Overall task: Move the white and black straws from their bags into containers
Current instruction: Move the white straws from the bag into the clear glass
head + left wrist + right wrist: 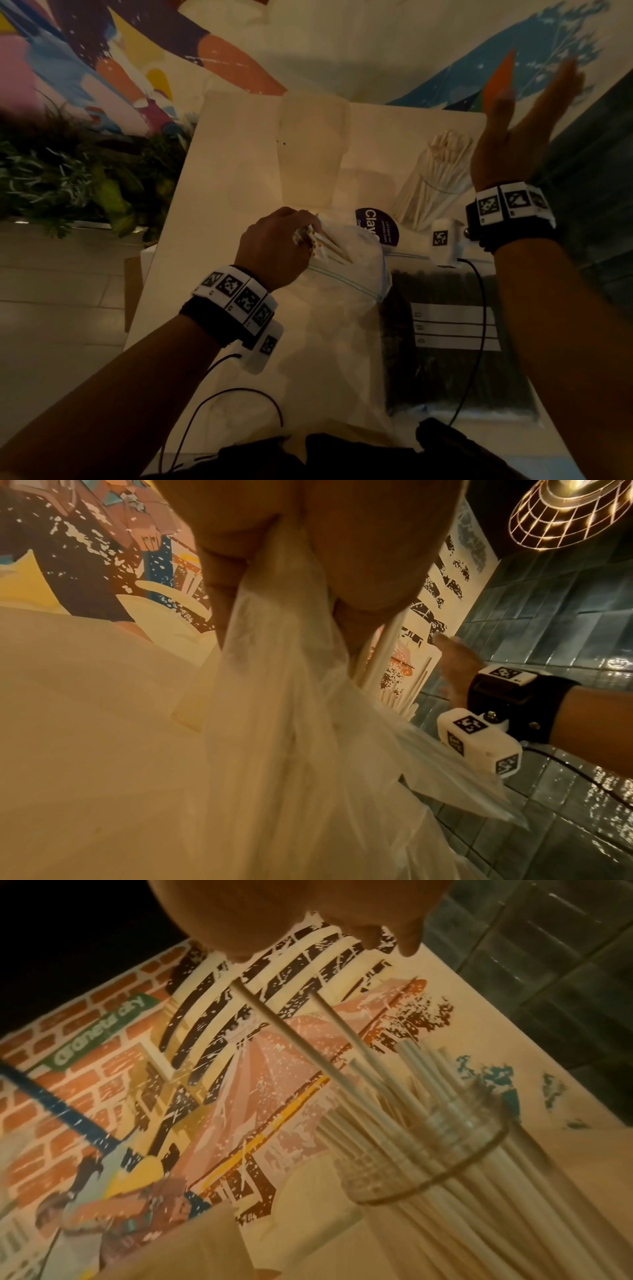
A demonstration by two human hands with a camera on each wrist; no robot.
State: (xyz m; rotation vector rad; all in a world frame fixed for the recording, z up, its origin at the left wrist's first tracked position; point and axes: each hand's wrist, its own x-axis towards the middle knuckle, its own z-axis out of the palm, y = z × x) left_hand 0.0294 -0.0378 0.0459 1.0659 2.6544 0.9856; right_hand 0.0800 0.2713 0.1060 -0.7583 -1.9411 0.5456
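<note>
My left hand grips a bunch of white straws at the mouth of a clear zip bag lying on the white table. In the left wrist view the bag film and straws run between the curled fingers. My right hand is raised with straight fingers, holding nothing, just right of a clear glass packed with white straws. The right wrist view shows that glass below the palm. A zip bag of black straws lies at the front right.
A second, translucent container stands at the back middle of the table. A round purple label lies beside the glass. Plants sit to the left, a painted mural wall behind, dark tiles to the right.
</note>
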